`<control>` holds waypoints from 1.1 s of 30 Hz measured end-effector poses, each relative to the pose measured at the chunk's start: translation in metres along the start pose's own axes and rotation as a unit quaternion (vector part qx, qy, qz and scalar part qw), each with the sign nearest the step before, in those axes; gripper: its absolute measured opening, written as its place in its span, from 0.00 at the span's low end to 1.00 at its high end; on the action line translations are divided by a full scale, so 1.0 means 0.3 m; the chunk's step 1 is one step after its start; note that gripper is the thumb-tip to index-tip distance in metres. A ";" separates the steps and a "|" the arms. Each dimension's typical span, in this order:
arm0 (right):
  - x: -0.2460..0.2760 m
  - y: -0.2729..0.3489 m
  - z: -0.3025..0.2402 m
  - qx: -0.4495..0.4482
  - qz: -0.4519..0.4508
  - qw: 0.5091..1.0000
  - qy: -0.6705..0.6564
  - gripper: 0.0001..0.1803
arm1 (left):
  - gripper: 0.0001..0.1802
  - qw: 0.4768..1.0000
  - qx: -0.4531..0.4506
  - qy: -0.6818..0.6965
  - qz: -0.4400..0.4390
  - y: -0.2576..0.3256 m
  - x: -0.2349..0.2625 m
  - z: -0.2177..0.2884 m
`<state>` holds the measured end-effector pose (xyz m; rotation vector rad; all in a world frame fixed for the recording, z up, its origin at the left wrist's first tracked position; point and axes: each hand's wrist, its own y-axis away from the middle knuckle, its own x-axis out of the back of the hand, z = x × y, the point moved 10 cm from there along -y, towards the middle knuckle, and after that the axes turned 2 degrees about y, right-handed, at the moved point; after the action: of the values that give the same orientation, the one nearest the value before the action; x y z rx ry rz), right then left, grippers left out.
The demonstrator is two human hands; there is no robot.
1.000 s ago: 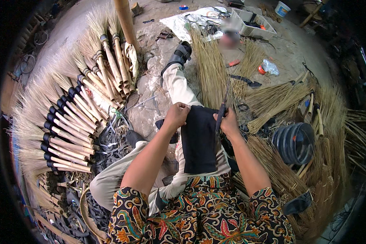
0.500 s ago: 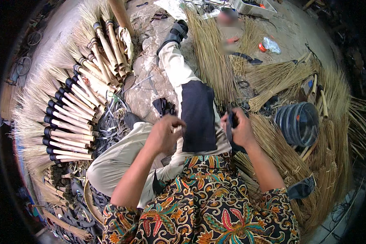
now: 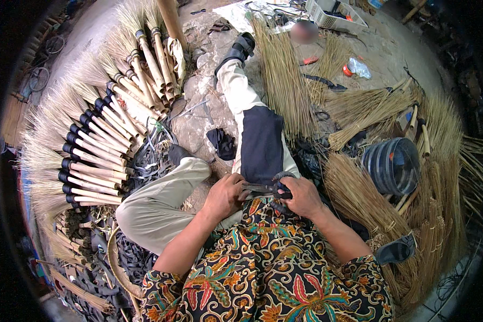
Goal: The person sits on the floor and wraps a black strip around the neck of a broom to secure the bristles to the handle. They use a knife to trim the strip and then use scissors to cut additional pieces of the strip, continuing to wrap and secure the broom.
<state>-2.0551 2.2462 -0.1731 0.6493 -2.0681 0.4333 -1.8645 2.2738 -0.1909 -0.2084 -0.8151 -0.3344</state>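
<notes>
My left hand [image 3: 225, 196] is closed over my lap and pinches one end of a dark, flat strip [image 3: 260, 188] that looks like rubber. The strip runs across to my right hand [image 3: 301, 196], whose fingers are closed on its other end. Dark bands, like wrappings, show around some of the right fingers. Beneath both hands lies the black cloth patch [image 3: 262, 144] on my outstretched leg. Left of that leg, a crumpled black cloth [image 3: 221, 144] rests on the ground.
Finished brooms with pale handles [image 3: 99, 167] fan out at the left. Dark rubber scraps [image 3: 153, 155] lie beside them. Straw bundles [image 3: 359, 188] and a ribbed dark bucket [image 3: 390, 165] are on the right. A white crate [image 3: 335, 20] stands at the far side.
Both hands have come together over my lap, the right moving left and down. The dark strip, hanging from the right hand before, now stretches between both hands.
</notes>
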 end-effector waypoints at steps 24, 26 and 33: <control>0.145 0.117 -0.058 -0.076 -0.129 0.988 -0.048 0.29 | 0.18 0.996 -0.029 0.073 -0.050 0.065 0.105 0.205; 0.143 0.123 -0.061 -0.100 -0.145 0.978 -0.110 0.27 | 0.16 0.991 -0.024 0.120 -0.045 0.061 0.127 0.221; 0.180 -0.065 0.072 -0.136 -0.020 0.973 -0.184 0.22 | 0.11 0.959 0.136 0.248 0.006 -0.085 0.135 0.030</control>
<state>-2.0824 2.2040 -0.1381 0.6377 -2.4015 -0.0013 -1.8541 2.2442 -0.1536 0.1272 -0.3559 -0.2448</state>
